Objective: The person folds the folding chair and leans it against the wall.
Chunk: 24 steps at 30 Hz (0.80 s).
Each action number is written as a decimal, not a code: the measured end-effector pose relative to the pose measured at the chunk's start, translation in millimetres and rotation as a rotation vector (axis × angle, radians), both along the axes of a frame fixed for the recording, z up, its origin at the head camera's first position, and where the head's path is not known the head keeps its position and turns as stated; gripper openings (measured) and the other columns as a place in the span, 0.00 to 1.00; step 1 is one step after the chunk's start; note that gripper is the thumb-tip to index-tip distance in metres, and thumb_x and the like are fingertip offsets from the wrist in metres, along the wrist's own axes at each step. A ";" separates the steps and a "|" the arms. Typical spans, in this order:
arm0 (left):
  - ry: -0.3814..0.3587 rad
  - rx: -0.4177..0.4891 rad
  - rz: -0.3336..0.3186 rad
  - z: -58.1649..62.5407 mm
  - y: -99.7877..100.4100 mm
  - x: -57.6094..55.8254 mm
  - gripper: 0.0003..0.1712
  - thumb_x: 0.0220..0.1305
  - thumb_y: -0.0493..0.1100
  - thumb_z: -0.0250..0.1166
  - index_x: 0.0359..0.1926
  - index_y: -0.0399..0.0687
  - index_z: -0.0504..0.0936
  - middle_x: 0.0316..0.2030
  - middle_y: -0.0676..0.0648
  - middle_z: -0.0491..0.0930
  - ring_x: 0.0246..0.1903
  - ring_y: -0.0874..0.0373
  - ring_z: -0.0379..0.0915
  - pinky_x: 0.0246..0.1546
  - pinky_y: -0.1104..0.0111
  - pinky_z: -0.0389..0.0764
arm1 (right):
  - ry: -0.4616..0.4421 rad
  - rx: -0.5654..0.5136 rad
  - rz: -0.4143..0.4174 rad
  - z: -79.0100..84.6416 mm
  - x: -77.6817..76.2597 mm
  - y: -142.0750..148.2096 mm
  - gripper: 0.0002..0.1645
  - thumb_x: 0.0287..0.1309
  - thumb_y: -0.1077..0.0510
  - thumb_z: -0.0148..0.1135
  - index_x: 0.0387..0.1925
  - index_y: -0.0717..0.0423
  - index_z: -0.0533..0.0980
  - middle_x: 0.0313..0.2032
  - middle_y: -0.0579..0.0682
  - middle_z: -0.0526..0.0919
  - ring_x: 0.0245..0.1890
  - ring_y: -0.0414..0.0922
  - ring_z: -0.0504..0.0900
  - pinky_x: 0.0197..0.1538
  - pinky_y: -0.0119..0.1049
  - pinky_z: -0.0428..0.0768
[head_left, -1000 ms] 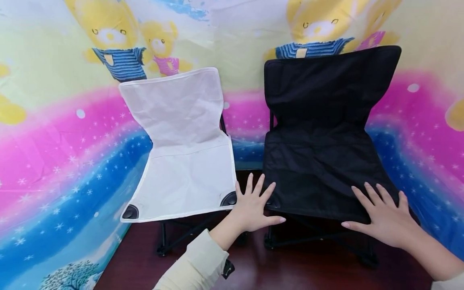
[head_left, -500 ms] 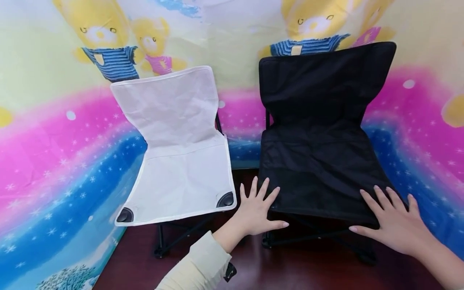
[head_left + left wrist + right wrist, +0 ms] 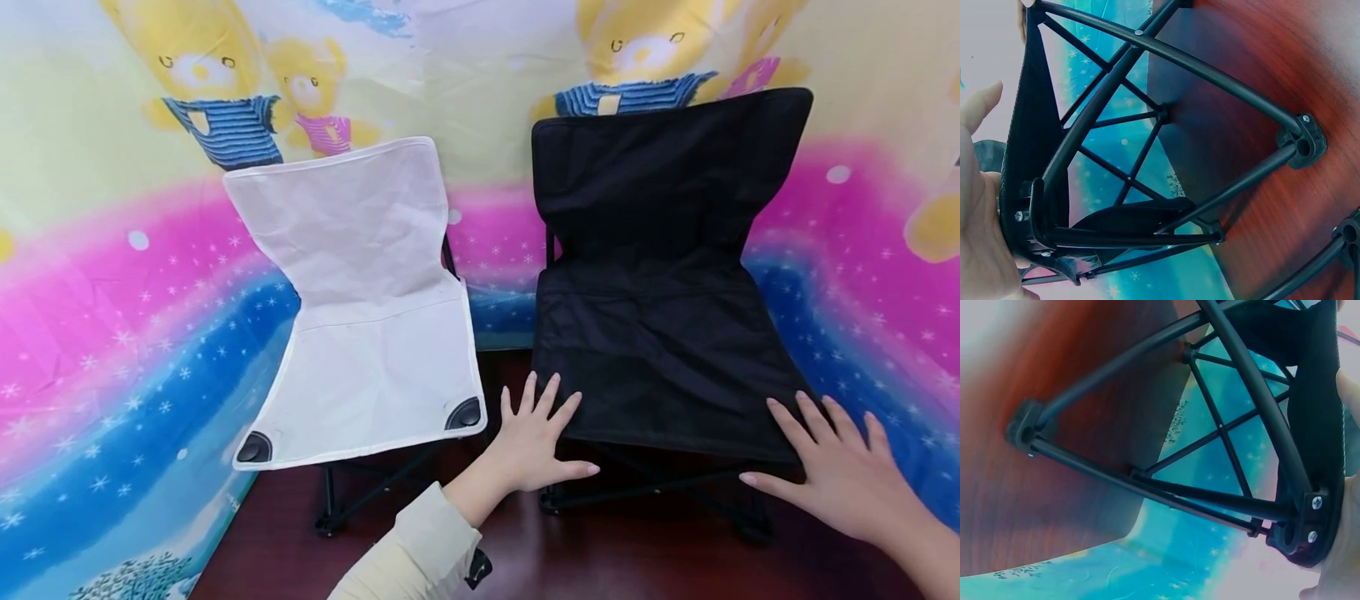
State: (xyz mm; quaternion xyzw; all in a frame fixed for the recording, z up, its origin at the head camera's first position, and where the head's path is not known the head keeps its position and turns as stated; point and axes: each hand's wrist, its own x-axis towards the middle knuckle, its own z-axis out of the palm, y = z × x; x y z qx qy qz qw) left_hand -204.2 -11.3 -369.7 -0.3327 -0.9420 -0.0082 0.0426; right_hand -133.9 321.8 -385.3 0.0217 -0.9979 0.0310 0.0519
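A black folding chair [image 3: 660, 350] stands at the right in the head view, its fabric seat facing up. My left hand [image 3: 528, 446], fingers spread, lies over the seat's front left corner. Over the front right corner is my right hand [image 3: 847, 475], its fingers spread too. Both hands hide the corners beneath them. In the left wrist view, the palm [image 3: 979, 231] is against the seat corner, beside a black tube leg [image 3: 1222, 78]. The right wrist view shows part of the hand [image 3: 1344, 550] along the seat edge, near a screwed black bracket [image 3: 1313, 519].
A white folding chair [image 3: 382, 367] with black corner patches stands just left of the black one. Behind both hangs a printed cloth [image 3: 487, 100] with yellow bears. The chairs stand on a glossy dark red surface [image 3: 600, 562].
My right hand has slid rightward over the front right corner of the black seat. The left hand has shifted slightly right, away from the white chair. The head view has turned a little right.
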 end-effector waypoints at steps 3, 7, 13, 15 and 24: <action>-0.001 0.003 -0.007 0.2 -1.2 0.7 0.48 0.46 0.77 0.40 0.66 0.61 0.46 0.66 0.46 0.39 0.63 0.45 0.29 0.54 0.42 0.41 | 0.021 -0.009 0.000 -1.5 2.7 0.6 0.65 0.39 0.24 0.47 0.64 0.62 0.37 0.59 0.74 0.39 0.56 0.69 0.28 0.47 0.56 0.13; -0.022 0.033 -0.018 -0.3 -2.7 1.6 0.47 0.49 0.74 0.43 0.66 0.59 0.47 0.65 0.46 0.39 0.63 0.46 0.30 0.56 0.45 0.42 | 0.052 -0.019 0.002 -4.3 5.4 2.1 0.64 0.39 0.25 0.48 0.63 0.66 0.40 0.59 0.74 0.40 0.57 0.69 0.30 0.49 0.56 0.14; 0.008 0.047 -0.036 -3.9 -6.0 0.6 0.44 0.51 0.72 0.42 0.65 0.57 0.49 0.65 0.46 0.41 0.63 0.49 0.32 0.59 0.51 0.43 | 0.090 -0.069 0.017 -10.8 5.9 5.5 0.60 0.43 0.29 0.50 0.61 0.71 0.45 0.57 0.76 0.44 0.57 0.69 0.33 0.52 0.56 0.19; 0.023 0.056 -0.044 -5.8 -7.6 0.0 0.43 0.52 0.71 0.43 0.65 0.56 0.50 0.65 0.46 0.42 0.63 0.49 0.33 0.59 0.53 0.43 | 0.104 -0.101 0.023 -13.1 6.2 6.1 0.58 0.45 0.31 0.51 0.61 0.73 0.46 0.57 0.76 0.44 0.58 0.68 0.31 0.53 0.57 0.22; 0.061 0.133 -0.082 -13.5 -11.1 -2.7 0.36 0.56 0.59 0.53 0.62 0.51 0.58 0.64 0.46 0.47 0.63 0.50 0.38 0.59 0.55 0.47 | 0.200 -0.195 0.037 -22.0 9.2 12.5 0.47 0.50 0.42 0.55 0.56 0.76 0.54 0.56 0.75 0.49 0.61 0.60 0.30 0.55 0.60 0.32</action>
